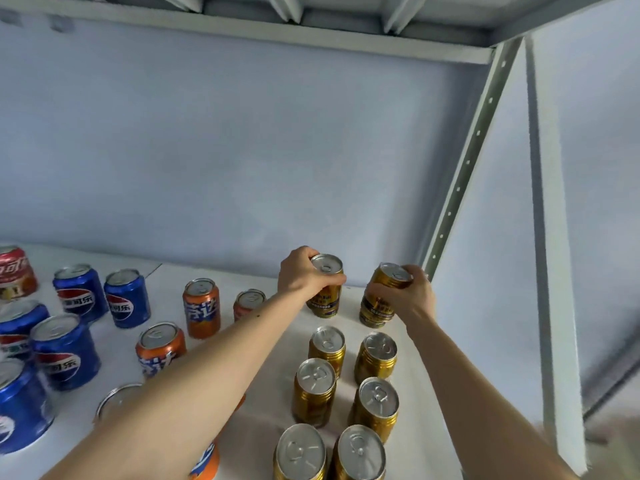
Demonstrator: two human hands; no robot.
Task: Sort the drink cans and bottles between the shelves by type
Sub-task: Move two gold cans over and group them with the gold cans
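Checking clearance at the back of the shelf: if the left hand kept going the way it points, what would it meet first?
Probably the back wall; beyond the left hand and its gold can, nothing shows.

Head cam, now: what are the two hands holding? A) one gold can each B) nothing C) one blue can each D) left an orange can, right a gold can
A: the left hand grips a gold can near its top, and the right hand grips another gold can, at the back of the gold-can rows.

cola cans (79, 292) left, energy cans (375, 356) right
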